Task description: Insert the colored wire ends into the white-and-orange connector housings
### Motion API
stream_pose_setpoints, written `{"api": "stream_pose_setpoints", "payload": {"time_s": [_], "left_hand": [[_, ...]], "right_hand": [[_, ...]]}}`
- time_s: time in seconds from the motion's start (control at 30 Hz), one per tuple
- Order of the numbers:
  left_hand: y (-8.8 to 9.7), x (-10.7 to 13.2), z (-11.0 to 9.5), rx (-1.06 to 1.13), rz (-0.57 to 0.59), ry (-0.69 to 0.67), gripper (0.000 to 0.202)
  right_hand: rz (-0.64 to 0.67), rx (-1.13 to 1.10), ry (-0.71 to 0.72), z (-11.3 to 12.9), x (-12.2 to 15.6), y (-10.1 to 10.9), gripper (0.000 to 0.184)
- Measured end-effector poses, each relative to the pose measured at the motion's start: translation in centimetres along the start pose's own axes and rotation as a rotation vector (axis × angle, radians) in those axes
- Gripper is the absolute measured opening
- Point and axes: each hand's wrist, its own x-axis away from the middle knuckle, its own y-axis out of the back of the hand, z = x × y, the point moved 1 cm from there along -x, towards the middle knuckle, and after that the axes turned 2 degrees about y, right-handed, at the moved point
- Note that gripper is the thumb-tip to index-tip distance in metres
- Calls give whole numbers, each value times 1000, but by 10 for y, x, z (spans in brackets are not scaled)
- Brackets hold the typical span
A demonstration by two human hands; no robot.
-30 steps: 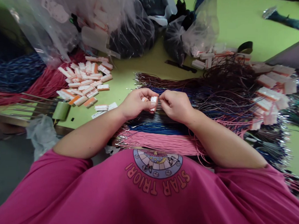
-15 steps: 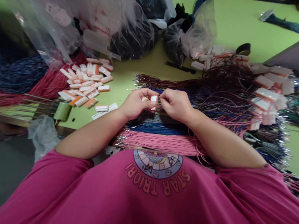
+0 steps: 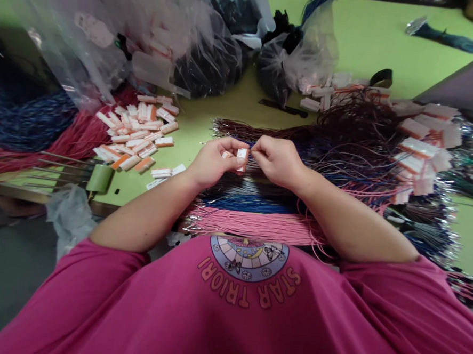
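One white block (image 3: pixel 242 155) is past the pink wires (image 3: pixel 249 225), squeezed by fingers of the left hand (image 3: pixel 216 163). The right hand (image 3: pixel 278 161), there too, has fingertips together; I can't tell if they hold anything.

Black roll (image 3: pixel 382 77), perhaps tape.

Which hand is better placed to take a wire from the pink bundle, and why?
Probably the right hand: no block shows in it, and the pink bundle lies close by. The left hand holds a white-and-orange block. Whether the right pinches something thin is unclear.
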Motion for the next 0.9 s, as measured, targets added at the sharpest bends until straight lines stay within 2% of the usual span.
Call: {"api": "stream_pose_setpoints", "payload": {"time_s": [0.1, 0.17, 0.23, 0.3, 0.4, 0.47, 0.6, 0.77, 0.9], "left_hand": [[4, -3, -5, -17, -8, -34, 34], [9, -5, -8, -28, -58, -41, 32], [15, -8, -10, -16, -147, -54, 30], [22, -12, -12, 5, -227, -66, 29], [30, -16, -14, 22, -284, -82, 32], [33, -18, -14, 22, -306, -96, 33], [38, -21, -12, -1, -329, -112, 34], [41, -23, -9, -57, -313, -115, 34], [41, -22, -8, -48, -284, -131, 35]], "right_hand": [[22, -23, 57, -5, -5, 16, 24], [20, 11, 110, -9, -9, 33, 27], [-15, 125, 132, -12, -12, 50, 32], [52, 286, 92, -14, -14, 59, 34], [362, 502, -8, -19, -13, 50, 36], [467, 596, -25, -23, -13, 37, 38], [403, 641, -20, -27, -17, 20, 37], [367, 513, -102, -18, -29, 13, 37], [330, 452, -100, -20, -36, 9, 33]]}}
